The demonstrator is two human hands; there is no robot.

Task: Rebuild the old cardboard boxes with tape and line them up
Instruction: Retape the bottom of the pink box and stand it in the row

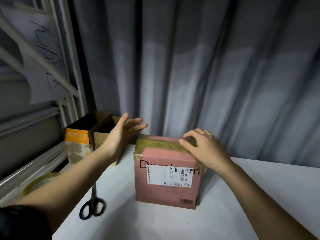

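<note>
A pink cardboard box (pixel 166 193) stands on the white table (pixel 173 226), with a white shipping label on its front and yellowish tape across its top. My right hand (pixel 204 149) rests on the box's top right edge, fingers curled and pressing on the tape. My left hand (pixel 124 134) hovers in the air just left of the box's top, fingers straight and holding nothing. Behind my left hand stand two open boxes side by side: an orange-and-white one (pixel 78 146) and a plain brown one (pixel 102 134).
Black-handled scissors (pixel 92 205) lie on the table left of the pink box. A roll of yellowish tape (pixel 38 182) sits at the table's left edge, partly behind my left forearm. Grey curtains hang behind; a white metal frame stands on the left.
</note>
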